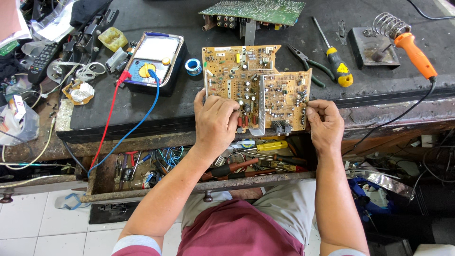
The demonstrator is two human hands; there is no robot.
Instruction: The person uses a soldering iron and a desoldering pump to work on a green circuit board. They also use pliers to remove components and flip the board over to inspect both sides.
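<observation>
Far left on the dark surface [142, 106]: remote control [41, 58], tangled wires, then a multimeter [154, 59] with red lead [108, 116] and blue lead [137, 124] trailing off the near edge, unattached to anything. Near centre, left hand [215, 124] curled over the near-left edge of a tan circuit board [256, 87], fingers pressed onto its components. Board tilted up at the surface's near edge, component side showing, parts all in place, no probe or tool on it. Below, an open drawer [199, 186] of pliers and screwdrivers. Right hand [324, 124] pinching the board's near-right corner. Farther right: pliers [308, 64], yellow-handled screwdriver [336, 61], orange soldering iron [414, 53] parked beside its coiled stand [386, 23], unused. Looks like early inspection, with testing or soldering yet to begin.
</observation>
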